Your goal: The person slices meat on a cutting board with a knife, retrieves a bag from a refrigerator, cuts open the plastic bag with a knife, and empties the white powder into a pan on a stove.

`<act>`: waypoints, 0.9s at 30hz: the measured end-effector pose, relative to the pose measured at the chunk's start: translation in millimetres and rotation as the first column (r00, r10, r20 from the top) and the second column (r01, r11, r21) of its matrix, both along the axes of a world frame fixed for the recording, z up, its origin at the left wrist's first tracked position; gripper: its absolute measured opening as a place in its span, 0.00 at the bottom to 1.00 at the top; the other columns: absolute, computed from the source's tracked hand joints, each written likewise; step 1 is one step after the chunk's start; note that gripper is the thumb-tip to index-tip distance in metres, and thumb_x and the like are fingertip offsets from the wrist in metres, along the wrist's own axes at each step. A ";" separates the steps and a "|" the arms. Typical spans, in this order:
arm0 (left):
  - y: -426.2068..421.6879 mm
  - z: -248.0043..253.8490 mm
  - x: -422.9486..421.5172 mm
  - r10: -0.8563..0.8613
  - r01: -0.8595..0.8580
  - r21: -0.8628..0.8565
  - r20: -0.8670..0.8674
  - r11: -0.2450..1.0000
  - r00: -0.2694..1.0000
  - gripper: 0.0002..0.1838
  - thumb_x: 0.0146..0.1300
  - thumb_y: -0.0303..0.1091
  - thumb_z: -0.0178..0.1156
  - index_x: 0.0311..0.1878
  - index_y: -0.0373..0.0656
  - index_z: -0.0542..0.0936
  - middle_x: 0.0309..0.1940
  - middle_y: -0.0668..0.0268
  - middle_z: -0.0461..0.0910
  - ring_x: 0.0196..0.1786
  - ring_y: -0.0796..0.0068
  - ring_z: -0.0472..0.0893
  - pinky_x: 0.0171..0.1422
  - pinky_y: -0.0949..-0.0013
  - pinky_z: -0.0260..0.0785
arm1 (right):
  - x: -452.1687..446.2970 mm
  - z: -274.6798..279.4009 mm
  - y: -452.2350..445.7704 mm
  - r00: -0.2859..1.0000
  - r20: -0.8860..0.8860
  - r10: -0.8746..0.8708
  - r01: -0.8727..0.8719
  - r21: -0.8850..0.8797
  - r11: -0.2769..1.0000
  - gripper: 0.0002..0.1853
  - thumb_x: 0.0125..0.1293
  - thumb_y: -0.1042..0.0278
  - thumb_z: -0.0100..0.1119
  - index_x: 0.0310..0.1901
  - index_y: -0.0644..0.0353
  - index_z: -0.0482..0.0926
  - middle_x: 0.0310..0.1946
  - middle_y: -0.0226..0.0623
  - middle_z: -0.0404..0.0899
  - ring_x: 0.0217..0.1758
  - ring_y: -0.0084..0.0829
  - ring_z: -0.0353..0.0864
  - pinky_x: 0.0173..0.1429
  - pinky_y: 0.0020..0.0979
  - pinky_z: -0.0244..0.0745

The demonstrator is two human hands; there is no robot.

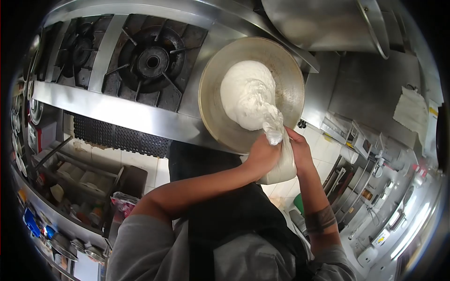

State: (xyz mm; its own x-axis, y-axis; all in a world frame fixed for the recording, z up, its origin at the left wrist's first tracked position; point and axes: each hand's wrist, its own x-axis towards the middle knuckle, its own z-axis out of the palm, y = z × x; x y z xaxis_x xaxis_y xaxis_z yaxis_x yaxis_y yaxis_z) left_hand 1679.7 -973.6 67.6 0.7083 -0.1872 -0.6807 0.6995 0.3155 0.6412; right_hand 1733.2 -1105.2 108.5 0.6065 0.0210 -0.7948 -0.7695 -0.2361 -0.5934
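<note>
A wide metal bowl [208, 100] holds a soft, white, dough-like mass [246, 91]. From that mass a twisted strand leads toward me, over the bowl's near rim, to a clear plastic bag [283, 166]. My left hand [262, 154] is closed around the bag near its mouth, knuckles up. On the bag's other side my right hand [300, 147] grips the plastic, thumb and fingers pressed on it. Pale stuff fills the lower part of the bag, which hangs below my hands against my black apron [220, 206].
Left of the bowl is a gas stove with a burner [152, 61] and a steel front ledge [117, 112]. A large metal vessel [323, 23] stands behind at the right. A pale cloth [410, 110] lies at far right. A black perforated mat [122, 136] shows below the stove.
</note>
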 end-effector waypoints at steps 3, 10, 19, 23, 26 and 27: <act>-6.5 10.3 -1.1 0.116 -0.114 -0.049 0.031 0.992 0.993 0.23 0.78 0.43 0.54 0.62 0.32 0.78 0.53 0.50 0.84 0.53 0.60 0.82 0.60 0.58 0.72 | 7.7 4.1 -7.2 0.983 0.011 0.181 -0.181 -0.027 0.983 0.20 0.77 0.72 0.56 0.68 0.63 0.80 0.54 0.33 0.87 0.51 0.22 0.85 0.58 0.25 0.80; -49.7 27.4 3.5 0.318 -0.325 -0.135 -0.072 0.936 0.945 0.21 0.74 0.37 0.52 0.62 0.32 0.78 0.52 0.49 0.84 0.54 0.57 0.82 0.61 0.56 0.72 | 52.6 6.6 -39.6 0.948 -0.078 0.308 -0.318 -0.194 0.928 0.26 0.79 0.51 0.58 0.63 0.68 0.82 0.54 0.37 0.86 0.52 0.24 0.84 0.60 0.27 0.77; -103.0 37.2 13.7 0.678 -0.652 -0.226 0.058 0.724 0.733 0.20 0.75 0.35 0.48 0.63 0.34 0.76 0.54 0.49 0.82 0.56 0.57 0.82 0.61 0.55 0.72 | 89.4 26.7 -37.6 0.750 0.052 0.659 -0.654 -0.090 0.751 0.22 0.77 0.58 0.62 0.63 0.65 0.83 0.48 0.36 0.88 0.48 0.22 0.86 0.54 0.25 0.79; -96.7 63.0 2.9 0.731 -0.677 -0.349 0.035 0.648 0.682 0.20 0.76 0.37 0.49 0.64 0.35 0.75 0.55 0.52 0.82 0.58 0.59 0.81 0.61 0.56 0.72 | 96.6 34.1 -41.0 0.726 0.144 0.672 -0.675 -0.030 0.737 0.17 0.74 0.65 0.65 0.58 0.65 0.83 0.44 0.35 0.88 0.43 0.21 0.87 0.48 0.25 0.81; -101.9 72.8 -1.6 0.793 -0.745 -0.356 -0.016 0.564 0.608 0.20 0.77 0.37 0.51 0.65 0.36 0.75 0.56 0.53 0.81 0.59 0.60 0.81 0.62 0.57 0.72 | 109.3 33.0 -43.5 0.679 0.150 0.719 -0.719 -0.062 0.692 0.15 0.73 0.68 0.65 0.57 0.65 0.83 0.43 0.35 0.88 0.42 0.22 0.87 0.47 0.26 0.81; -104.2 70.6 -1.7 0.803 -0.752 -0.360 -0.014 0.552 0.596 0.20 0.77 0.37 0.51 0.65 0.36 0.75 0.56 0.53 0.81 0.59 0.60 0.81 0.62 0.57 0.72 | 112.7 29.2 -45.2 0.658 0.120 0.743 -0.740 -0.079 0.668 0.15 0.73 0.69 0.65 0.57 0.65 0.82 0.43 0.36 0.88 0.42 0.23 0.87 0.47 0.26 0.82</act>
State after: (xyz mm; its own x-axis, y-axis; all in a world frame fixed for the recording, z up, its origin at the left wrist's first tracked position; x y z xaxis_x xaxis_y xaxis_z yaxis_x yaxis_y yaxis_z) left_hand 1678.0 -1077.8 138.2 0.7545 0.3121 -0.5774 -0.0010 0.8803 0.4745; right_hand 1845.9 -1150.4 137.8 0.4944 0.4939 -0.7153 -0.2492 -0.7078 -0.6610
